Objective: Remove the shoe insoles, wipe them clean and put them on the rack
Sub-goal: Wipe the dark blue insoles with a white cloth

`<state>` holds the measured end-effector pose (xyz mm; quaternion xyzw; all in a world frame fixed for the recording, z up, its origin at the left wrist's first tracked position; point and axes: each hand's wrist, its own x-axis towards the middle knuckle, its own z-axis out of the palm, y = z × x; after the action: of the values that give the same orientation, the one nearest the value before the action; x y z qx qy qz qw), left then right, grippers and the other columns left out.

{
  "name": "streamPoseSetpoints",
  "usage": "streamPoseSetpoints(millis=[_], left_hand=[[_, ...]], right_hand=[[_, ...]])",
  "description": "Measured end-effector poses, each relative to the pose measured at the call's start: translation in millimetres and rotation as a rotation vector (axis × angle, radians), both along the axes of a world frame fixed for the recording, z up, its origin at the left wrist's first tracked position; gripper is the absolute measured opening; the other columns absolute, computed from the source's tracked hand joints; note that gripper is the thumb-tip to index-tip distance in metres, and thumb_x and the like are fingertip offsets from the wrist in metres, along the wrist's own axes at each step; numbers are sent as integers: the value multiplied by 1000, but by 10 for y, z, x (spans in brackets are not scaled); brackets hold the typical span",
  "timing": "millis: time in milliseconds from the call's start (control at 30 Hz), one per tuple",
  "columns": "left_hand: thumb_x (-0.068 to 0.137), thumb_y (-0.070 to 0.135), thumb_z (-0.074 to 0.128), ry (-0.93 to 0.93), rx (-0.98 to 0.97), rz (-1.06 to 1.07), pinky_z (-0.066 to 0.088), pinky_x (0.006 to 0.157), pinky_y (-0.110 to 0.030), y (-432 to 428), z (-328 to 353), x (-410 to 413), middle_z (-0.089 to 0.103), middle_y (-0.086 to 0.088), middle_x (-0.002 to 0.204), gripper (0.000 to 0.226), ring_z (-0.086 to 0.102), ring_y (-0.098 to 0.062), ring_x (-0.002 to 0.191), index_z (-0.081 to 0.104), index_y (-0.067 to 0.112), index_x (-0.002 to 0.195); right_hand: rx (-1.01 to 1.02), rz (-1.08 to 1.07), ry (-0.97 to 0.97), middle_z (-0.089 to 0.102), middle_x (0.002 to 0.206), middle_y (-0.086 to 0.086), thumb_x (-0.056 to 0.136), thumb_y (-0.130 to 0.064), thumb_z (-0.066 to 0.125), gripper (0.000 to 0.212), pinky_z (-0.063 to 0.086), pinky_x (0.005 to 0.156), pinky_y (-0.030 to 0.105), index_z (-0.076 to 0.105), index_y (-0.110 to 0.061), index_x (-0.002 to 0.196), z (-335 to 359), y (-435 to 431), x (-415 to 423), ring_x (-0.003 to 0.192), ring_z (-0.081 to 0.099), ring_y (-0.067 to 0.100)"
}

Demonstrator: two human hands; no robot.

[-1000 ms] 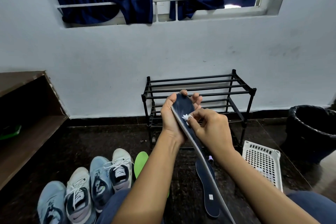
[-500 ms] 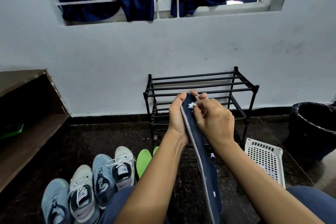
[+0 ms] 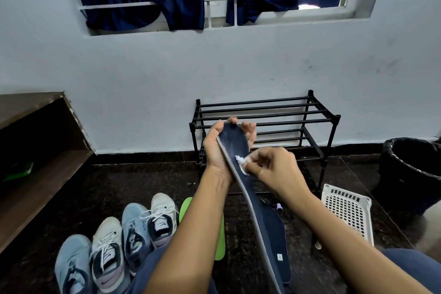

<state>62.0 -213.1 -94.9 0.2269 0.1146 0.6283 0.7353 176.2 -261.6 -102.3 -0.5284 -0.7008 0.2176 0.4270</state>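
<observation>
My left hand (image 3: 216, 150) grips the toe end of a long dark blue insole (image 3: 235, 144) with a grey edge, held upright in front of the black metal rack (image 3: 317, 124). My right hand (image 3: 274, 169) pinches a small white wipe (image 3: 241, 162) and presses it on the insole's face, a little below the toe. A second dark blue insole (image 3: 278, 238) lies on the floor under my arms. A green insole (image 3: 220, 241) lies beside it, partly hidden by my left forearm. Both rack shelves hold nothing.
Several light blue and white sneakers (image 3: 133, 231) stand in a row at the lower left. A white perforated basket (image 3: 349, 212) lies at the right, with a black bin (image 3: 410, 172) behind it. A wooden shelf unit (image 3: 40, 174) is at the left.
My right hand has slid the wipe from the insole's toe tip down toward its middle, so the toe area now shows. The left hand keeps its grip.
</observation>
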Motion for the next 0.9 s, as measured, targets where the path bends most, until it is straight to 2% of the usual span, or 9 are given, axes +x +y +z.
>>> streamPoseSetpoints(millis=[67, 167, 267, 333, 500, 667, 767, 833, 900], left_hand=[[78, 31, 44, -23, -4, 8, 53, 86, -37, 12, -15, -18, 59, -11, 73, 23, 64, -25, 78, 52, 10, 79], [80, 34, 44, 5, -25, -23, 47, 89, -38, -26, -41, 70, 61, -11, 80, 24, 66, -26, 85, 54, 12, 81], [83, 31, 42, -1, -33, -79, 41, 95, -35, -73, -58, 186, 61, -13, 82, 24, 63, -25, 87, 52, 10, 83], [83, 31, 42, 9, -24, -97, 42, 96, -34, -81, -79, 224, 63, -12, 83, 24, 65, -24, 84, 52, 10, 84], [82, 32, 43, 86, 6, -130, 49, 84, -34, -94, -80, 227, 62, -10, 93, 23, 60, -22, 87, 53, 12, 87], [83, 28, 40, 73, 21, -133, 54, 68, -26, -136, -53, 213, 64, -10, 85, 26, 61, -20, 72, 57, 11, 89], [81, 27, 39, 37, 26, -140, 56, 64, -26, -137, -42, 185, 64, -13, 85, 26, 64, -22, 69, 57, 10, 90], [79, 27, 41, 5, 20, -152, 57, 67, -30, -111, -48, 145, 64, -14, 91, 25, 66, -25, 74, 56, 10, 88], [77, 28, 43, -22, 17, -153, 59, 74, -35, -83, -60, 112, 64, -14, 90, 23, 67, -26, 79, 53, 10, 87]], right_hand=[[26, -10, 57, 65, 60, -5, 78, -17, 74, 8, 36, 50, 10, 71, -17, 71, -29, -31, -15, 44, 45, 3], [227, -108, -34, 67, 69, -5, 80, -22, 71, 7, 43, 57, 19, 69, -17, 75, -78, -17, -17, 48, 47, 2], [371, -215, -137, 70, 78, 1, 77, -26, 64, 12, 49, 60, 30, 68, -14, 79, -99, 52, 12, 60, 61, 20], [412, -267, -171, 69, 77, 2, 78, -25, 66, 11, 51, 58, 33, 67, -15, 80, -93, 95, 34, 63, 64, 26], [478, -354, -244, 68, 78, 3, 76, -19, 73, 9, 50, 48, 35, 67, -14, 81, -60, 138, 19, 58, 63, 31], [586, -448, -282, 65, 73, 2, 75, -22, 64, 14, 43, 39, 28, 68, -12, 84, 4, 158, -26, 50, 60, 27], [518, -376, -170, 67, 77, 5, 78, -20, 63, 13, 49, 50, 33, 68, -11, 86, 43, 181, -36, 60, 62, 29], [372, -279, -93, 69, 80, 6, 81, -18, 67, 8, 49, 63, 34, 69, -12, 85, 72, 172, -21, 65, 62, 28], [241, -207, -91, 70, 78, 2, 81, -19, 70, 4, 45, 66, 30, 70, -16, 83, 92, 135, -10, 64, 61, 20]])
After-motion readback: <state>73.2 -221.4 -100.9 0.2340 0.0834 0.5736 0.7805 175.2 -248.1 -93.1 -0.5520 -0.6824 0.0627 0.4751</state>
